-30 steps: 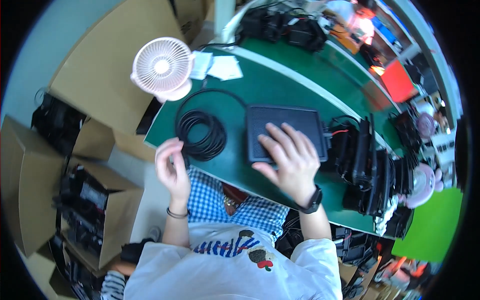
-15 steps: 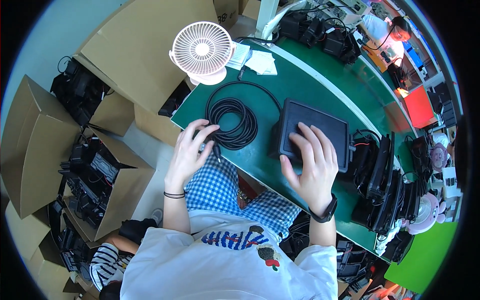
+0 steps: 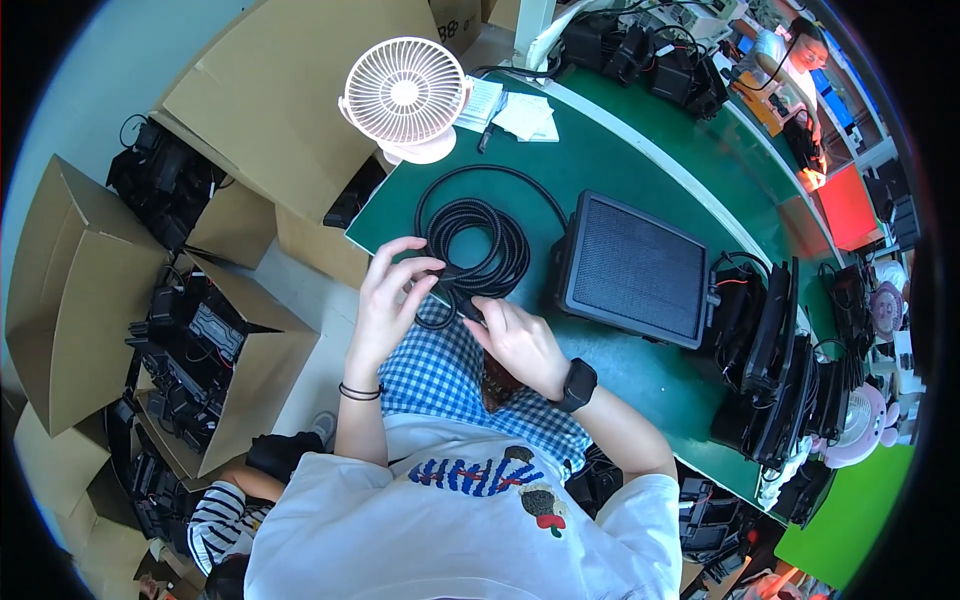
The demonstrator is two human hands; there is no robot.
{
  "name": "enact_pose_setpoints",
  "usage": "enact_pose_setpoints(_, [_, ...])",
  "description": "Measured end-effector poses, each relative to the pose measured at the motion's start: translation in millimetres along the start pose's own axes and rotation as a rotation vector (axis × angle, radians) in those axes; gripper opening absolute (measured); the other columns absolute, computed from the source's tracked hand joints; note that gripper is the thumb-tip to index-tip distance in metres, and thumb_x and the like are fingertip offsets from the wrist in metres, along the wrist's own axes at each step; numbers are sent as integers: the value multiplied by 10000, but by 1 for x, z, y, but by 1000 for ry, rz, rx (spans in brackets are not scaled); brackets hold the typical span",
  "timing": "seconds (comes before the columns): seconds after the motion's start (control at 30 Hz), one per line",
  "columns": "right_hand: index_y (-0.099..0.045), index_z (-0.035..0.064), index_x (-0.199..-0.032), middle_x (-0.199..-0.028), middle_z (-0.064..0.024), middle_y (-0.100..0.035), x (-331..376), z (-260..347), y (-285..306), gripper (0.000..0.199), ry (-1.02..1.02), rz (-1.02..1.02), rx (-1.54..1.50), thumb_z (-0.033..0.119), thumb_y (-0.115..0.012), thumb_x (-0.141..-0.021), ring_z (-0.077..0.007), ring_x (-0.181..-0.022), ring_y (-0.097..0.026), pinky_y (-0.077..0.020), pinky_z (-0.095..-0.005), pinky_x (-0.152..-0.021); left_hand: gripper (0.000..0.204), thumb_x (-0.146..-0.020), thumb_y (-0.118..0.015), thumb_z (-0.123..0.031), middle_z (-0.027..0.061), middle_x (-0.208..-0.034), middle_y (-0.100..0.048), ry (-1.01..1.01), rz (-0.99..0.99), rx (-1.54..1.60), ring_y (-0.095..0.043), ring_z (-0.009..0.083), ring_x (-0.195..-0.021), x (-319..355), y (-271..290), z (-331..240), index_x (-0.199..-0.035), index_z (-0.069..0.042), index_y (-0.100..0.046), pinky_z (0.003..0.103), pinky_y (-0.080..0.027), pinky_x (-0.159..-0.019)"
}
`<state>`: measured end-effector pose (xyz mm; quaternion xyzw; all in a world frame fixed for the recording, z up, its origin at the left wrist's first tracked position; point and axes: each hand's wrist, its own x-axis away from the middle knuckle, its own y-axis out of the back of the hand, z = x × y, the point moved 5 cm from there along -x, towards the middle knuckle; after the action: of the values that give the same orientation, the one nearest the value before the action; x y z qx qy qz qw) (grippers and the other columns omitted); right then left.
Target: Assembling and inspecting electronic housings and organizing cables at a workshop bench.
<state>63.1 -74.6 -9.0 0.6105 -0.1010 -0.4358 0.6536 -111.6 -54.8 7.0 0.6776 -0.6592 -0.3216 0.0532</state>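
Note:
A black ribbed cable [image 3: 513, 250] lies coiled on the green table, one strand looping round toward the black box-shaped unit with a mesh front [image 3: 638, 270]. My left hand [image 3: 388, 305] pinches the cable at the coil's near left edge, thumb and fingers closed on it. Beside it, my right hand [image 3: 520, 345] is closed on a short black end piece of the cable at the coil's near side; its exact shape is partly covered by my fingers. The mesh-front unit rests on the table to the right, with neither hand on it.
A pink fan [image 3: 405, 95] and white papers [image 3: 520, 115] stand at the table's far left. More black units [image 3: 765, 360] crowd the right end. Open cardboard boxes [image 3: 90, 290] hold black units at left. A person in striped sleeves [image 3: 215, 525] is low left; another person [image 3: 785, 65] sits far right.
My right hand has left the mesh-front unit and moved left to the cable's end by the coil. My left hand stays near the coil's edge; the coil has shifted slightly right.

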Motion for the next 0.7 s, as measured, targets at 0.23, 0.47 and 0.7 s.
enact_pose_setpoints(0.23, [-531,-22,-1027,-716,-118,-647,-15,-2,53,217,-435,-168,-760,157,-613,-936,-166,-620,-663,-515,-278,-546,367,-795,-731,-433,50,-999,-640,-621,-419,-226,-625,247,-921,22,38,-50,-995,-136,-655,404,-461,-862])
enact_pose_setpoints(0.47, [-520,-17,-981,-637,-22,-585,-29,-3,50,242,-598,-25,-1079,223,-495,-1001,-64,-521,-520,-406,-220,-481,508,-621,-878,-316,87,-1251,-436,-594,-675,-389,-475,312,-1111,23,9,-64,-1063,-346,-628,448,-428,-903])
enact_pose_setpoints(0.7, [-503,-1,-998,-659,-22,-549,-33,-10,48,227,-508,19,-1109,224,-478,-1012,-50,-597,-500,-397,-225,-536,220,-655,-791,-133,3,-915,-608,-500,-447,-433,-587,207,-887,16,0,-68,-862,-175,-728,393,-456,-831])
